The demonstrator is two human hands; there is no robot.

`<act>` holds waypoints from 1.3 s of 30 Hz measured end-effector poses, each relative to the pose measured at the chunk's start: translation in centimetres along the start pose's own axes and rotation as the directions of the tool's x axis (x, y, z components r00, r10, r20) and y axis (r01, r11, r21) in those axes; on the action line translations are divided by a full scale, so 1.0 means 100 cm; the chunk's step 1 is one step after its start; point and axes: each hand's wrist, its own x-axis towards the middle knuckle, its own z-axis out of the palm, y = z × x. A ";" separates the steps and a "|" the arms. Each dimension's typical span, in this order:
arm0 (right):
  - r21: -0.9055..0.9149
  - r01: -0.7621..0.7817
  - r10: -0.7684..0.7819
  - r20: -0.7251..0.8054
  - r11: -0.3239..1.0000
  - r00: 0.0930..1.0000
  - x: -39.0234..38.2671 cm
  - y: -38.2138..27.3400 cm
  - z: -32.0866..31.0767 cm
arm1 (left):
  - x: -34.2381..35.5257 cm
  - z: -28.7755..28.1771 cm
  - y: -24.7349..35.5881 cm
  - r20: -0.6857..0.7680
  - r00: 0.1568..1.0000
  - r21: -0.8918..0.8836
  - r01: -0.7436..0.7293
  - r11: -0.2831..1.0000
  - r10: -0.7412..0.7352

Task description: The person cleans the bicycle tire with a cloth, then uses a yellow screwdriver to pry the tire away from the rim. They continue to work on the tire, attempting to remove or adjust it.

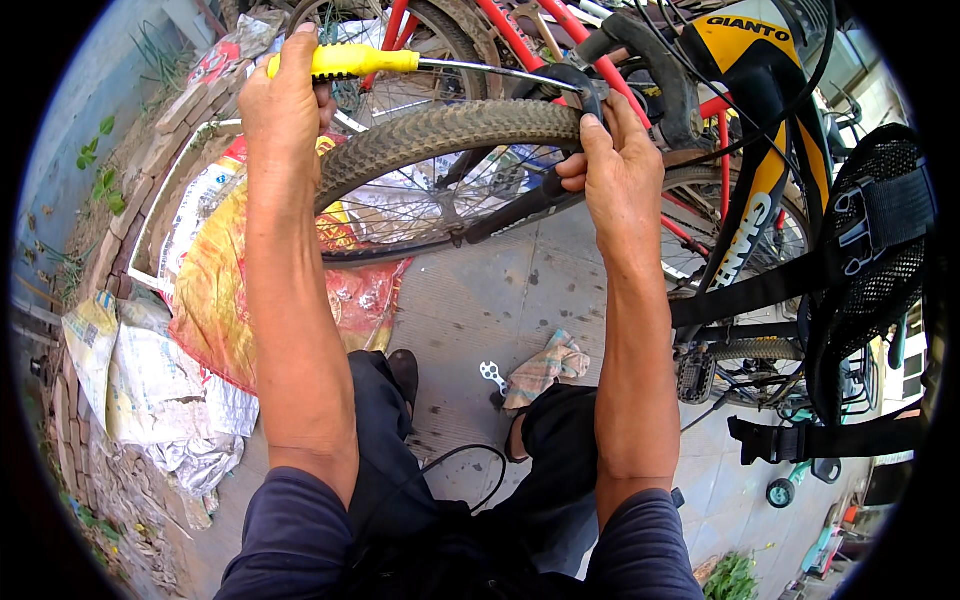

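From where I stand, printed sacks (205,325) lie along the left edge of the paved floor (490,300); their letters are creased, and I cannot read them well. The left hand (285,95) has its fingers wrapped around a yellow-handled tool (345,62), some fingertips hidden behind. Its metal shaft goes rightwards across, above the knobby tyre (450,130), whose left end is covered by the forearm. Lower, on the floor, a flat wrench (492,375) is just beside a checked cloth (548,368). The shaft's end meets a dark fitting (594,102); its tip is hidden. The right hand (622,165) closes thumb and fingers narrowly on this fitting. Farther right, the black-and-yellow bicycle frame (755,190) carries large lettering.
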 end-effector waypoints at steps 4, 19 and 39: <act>0.009 0.000 0.000 -0.005 1.000 1.000 0.000 0.000 0.001 | 0.003 -0.011 0.002 0.141 0.987 0.017 0.081 0.997 -0.082; 0.061 0.000 0.002 -0.042 0.998 0.999 0.001 0.004 0.005 | -0.006 -0.018 0.002 0.225 0.967 0.004 0.126 0.992 -0.123; 0.030 0.037 -0.034 -0.074 0.999 0.997 -0.001 0.002 0.006 | 0.005 -0.021 -0.025 0.273 0.955 -0.350 0.213 0.912 -0.118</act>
